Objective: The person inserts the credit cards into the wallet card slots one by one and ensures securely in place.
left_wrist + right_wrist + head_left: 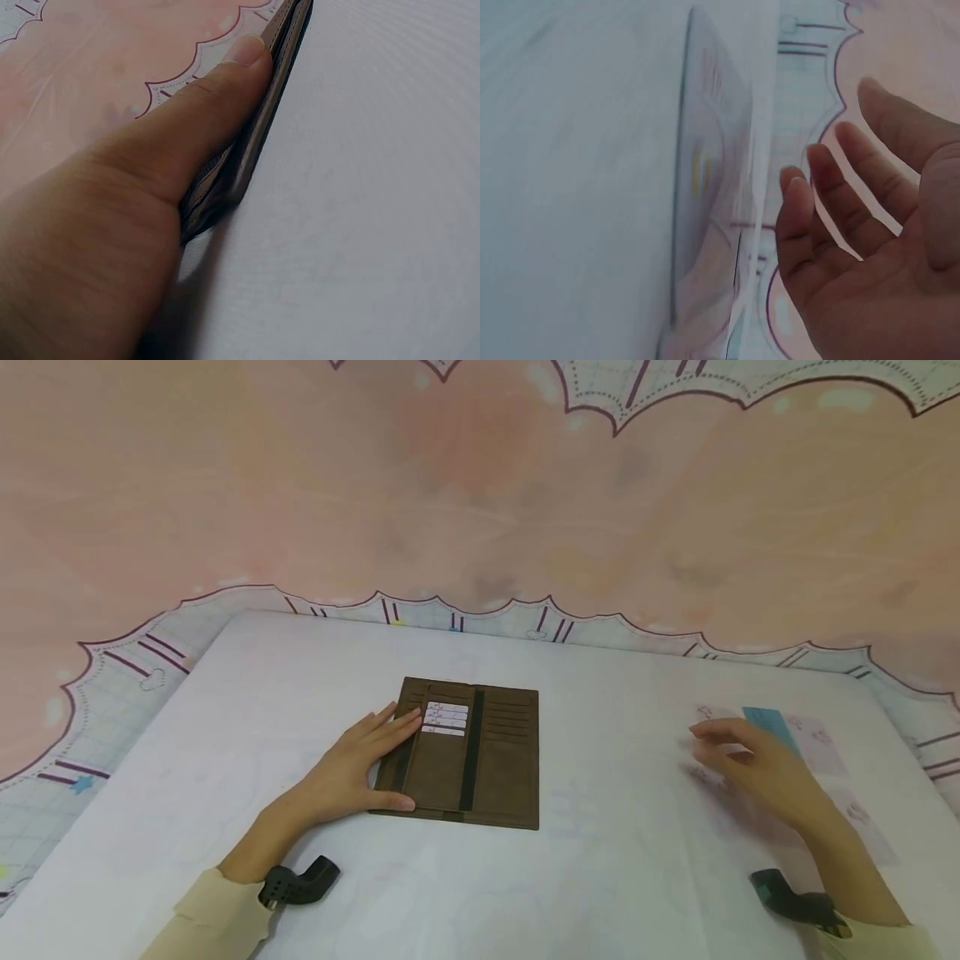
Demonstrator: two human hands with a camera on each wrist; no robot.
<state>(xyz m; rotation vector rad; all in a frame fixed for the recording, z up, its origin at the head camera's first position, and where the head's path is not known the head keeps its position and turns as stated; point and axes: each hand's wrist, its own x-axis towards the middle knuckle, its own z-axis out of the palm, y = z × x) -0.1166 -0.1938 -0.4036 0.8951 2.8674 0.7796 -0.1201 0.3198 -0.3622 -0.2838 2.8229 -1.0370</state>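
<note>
"Wallet first: lying where, and how?"

"Open and flat on the white table, near the middle of the head view. Brown, with slots on both panels and a dark band down the middle."

"Anything in the slots?"

"White cards in the left panel, stacked in steps, with only narrow strips showing, marked in reddish writing."

"And at the left edge?"

"Left hand, in a wide spread. Fingertips on the left panel, just beside the white cards; thumb on the lower left corner. Resting on top rather than pinching. In the left wrist view, thumb close along the wallet's edge."

"Right hand: holding what?"

"Empty, judging by the right wrist view: fingers loosely bent, thumb well apart from them. Far from the wallet, at the right of the table."

"Near what there?"

"Pale printed sheets and a blue piece, partly hidden by the hand. Touching or apart? Cannot tell."

"On the wrists?"

"Black devices, one on each, beside pale yellow sleeves. Beyond the table, peach cloth with a scalloped border."
</note>
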